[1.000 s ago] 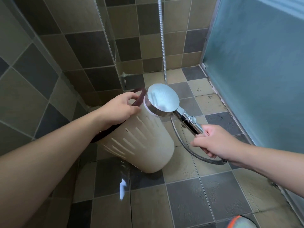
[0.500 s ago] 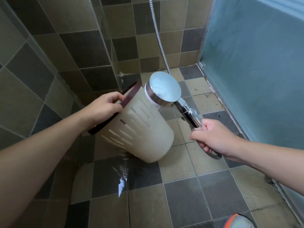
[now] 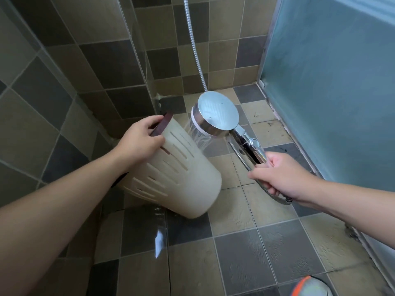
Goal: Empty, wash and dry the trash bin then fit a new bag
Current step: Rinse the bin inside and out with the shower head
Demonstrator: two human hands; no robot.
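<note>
A cream plastic trash bin (image 3: 181, 178) with slotted sides and a dark brown rim is tipped over above the tiled shower floor, its mouth turned away toward the left wall. My left hand (image 3: 139, 139) grips the rim at the bin's upper edge. A chrome shower head (image 3: 215, 114) hangs just right of the bin's top, and water streams from it onto the bin's side. My right hand (image 3: 280, 178) grips the shower head's handle, with the metal hose looping under that hand. The bin's inside is hidden.
Brown and grey tiled walls close in at the left and back. A frosted glass panel (image 3: 331, 82) runs along the right. The floor tiles (image 3: 245, 253) are wet. The metal hose (image 3: 195, 43) hangs down the back wall. A grey and orange shoe (image 3: 312, 288) shows at the bottom right.
The shower head has lifted a little away from the bin and water now streams onto the bin's side. The bin has tipped further, rim toward the wall.
</note>
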